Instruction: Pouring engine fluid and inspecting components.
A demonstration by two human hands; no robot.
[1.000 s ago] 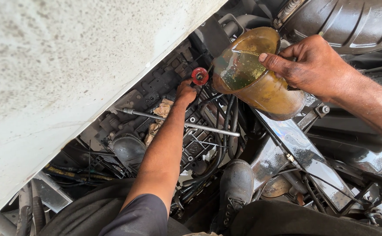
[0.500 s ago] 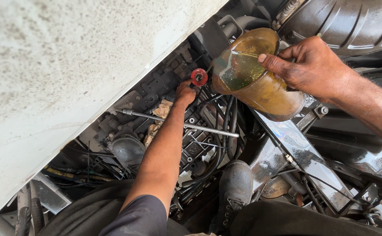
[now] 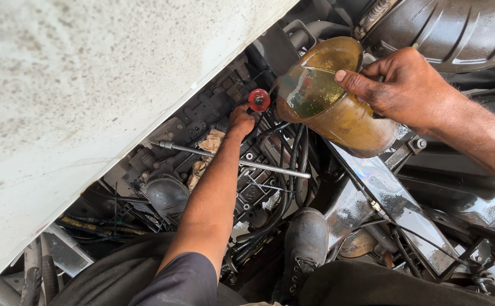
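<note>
Panel (image 3: 77, 96): white, pitted and speckled, slanting across the left side above the engine bay.
Rod (image 3: 230, 160): thin bright metal bar, long axis running from upper left to lower right across the engine (image 3: 202, 113); the left forearm crosses over it.
Rag (image 3: 208, 150): tan, crumpled, wedged just beside the rod.
Left hand (image 3: 240, 120): reaching down into the engine, fingers curled at the base of the funnel; whether they pinch it cannot be told.
Funnel (image 3: 259, 100): small, red, round mouth facing up, set among dark cast parts and black hoses.
Jug (image 3: 338, 99): amber see-through plastic, oil-stained, cylindrical; long axis tilted, mouth pointing up-left toward the funnel, base toward lower right. Golden oil lies against the lower wall. It hangs above the engine, just right of the funnel.
Right hand (image 3: 406, 85): oily, wrapped round the jug's far side, thumb pressed over the rim, firmly clasped.
Boot (image 3: 307, 241): dark, scuffed, standing on the frame below.
</note>
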